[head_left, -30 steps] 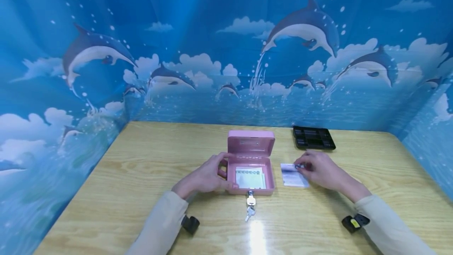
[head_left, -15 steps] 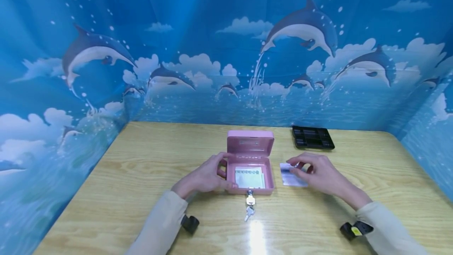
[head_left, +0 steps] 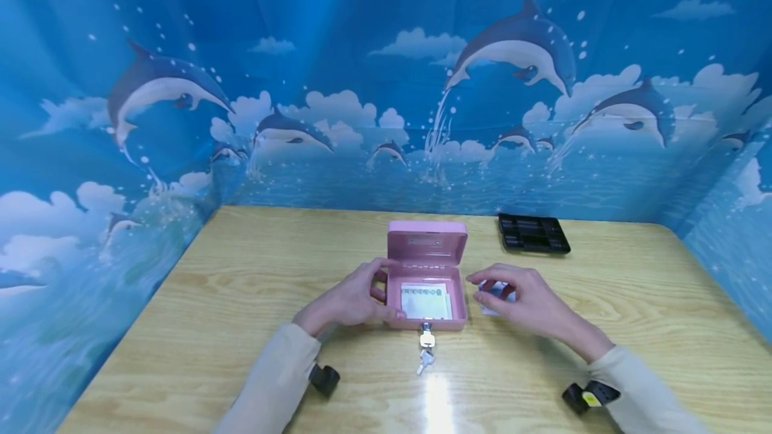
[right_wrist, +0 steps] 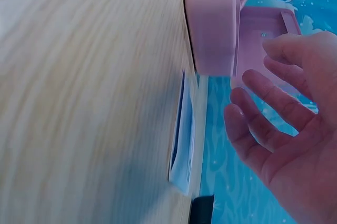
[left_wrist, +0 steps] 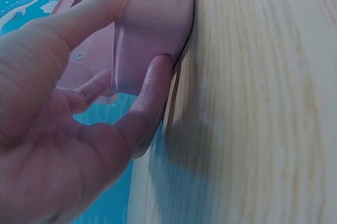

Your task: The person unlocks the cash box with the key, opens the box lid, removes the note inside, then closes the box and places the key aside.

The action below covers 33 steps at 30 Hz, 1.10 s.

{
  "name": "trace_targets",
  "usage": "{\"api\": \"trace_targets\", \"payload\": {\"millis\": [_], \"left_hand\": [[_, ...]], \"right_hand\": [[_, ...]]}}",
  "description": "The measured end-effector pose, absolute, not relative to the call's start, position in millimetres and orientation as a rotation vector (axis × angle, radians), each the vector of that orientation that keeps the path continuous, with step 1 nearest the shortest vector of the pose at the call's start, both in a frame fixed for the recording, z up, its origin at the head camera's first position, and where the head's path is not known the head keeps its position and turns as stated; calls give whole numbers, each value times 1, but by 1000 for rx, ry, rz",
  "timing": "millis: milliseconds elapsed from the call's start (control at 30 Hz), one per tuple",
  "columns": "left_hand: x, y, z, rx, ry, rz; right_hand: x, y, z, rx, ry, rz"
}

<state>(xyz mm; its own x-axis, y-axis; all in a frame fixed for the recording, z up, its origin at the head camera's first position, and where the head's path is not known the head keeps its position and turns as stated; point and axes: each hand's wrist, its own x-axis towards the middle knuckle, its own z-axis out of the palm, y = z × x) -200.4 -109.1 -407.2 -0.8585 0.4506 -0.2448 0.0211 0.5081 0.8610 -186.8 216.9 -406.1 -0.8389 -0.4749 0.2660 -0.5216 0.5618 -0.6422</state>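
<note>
Holding the left side of a small pink cash box (head_left: 427, 300), left hand (head_left: 350, 301) with thumb along the front corner and fingers curled round the side wall, a firm grip, seen close up from the left wrist (left_wrist: 63, 129). Box sitting near the middle of the wooden desk (head_left: 241, 300), lid raised upright at the back, white printed paper (head_left: 425, 302) lying flat inside. Key (head_left: 427, 338) stuck in the front lock, a second key dangling from it onto the desk. Hovering just right of the box, right hand (head_left: 523, 300), fingers spread and relaxed, grip wide open and holding nothing; shown the same way from the right wrist (right_wrist: 284, 145). Lying flat on the desk under that hand, just beside the box, a white and blue card (head_left: 496, 295), mostly hidden from above, visible edge-on from the right wrist (right_wrist: 183, 139). Resting further back on the right, well apart, a black compartment tray (head_left: 533, 234). Surrounding the desk, a blue dolphin backdrop (head_left: 181, 86).
</note>
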Motion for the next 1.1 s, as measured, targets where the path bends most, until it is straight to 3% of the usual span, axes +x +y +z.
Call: {"api": "trace_targets", "payload": {"millis": [1100], "left_hand": [[-200, -109, -408, 401, 2262, 1401]], "right_hand": [[-202, 170, -408, 1027, -2911, 895]]}}
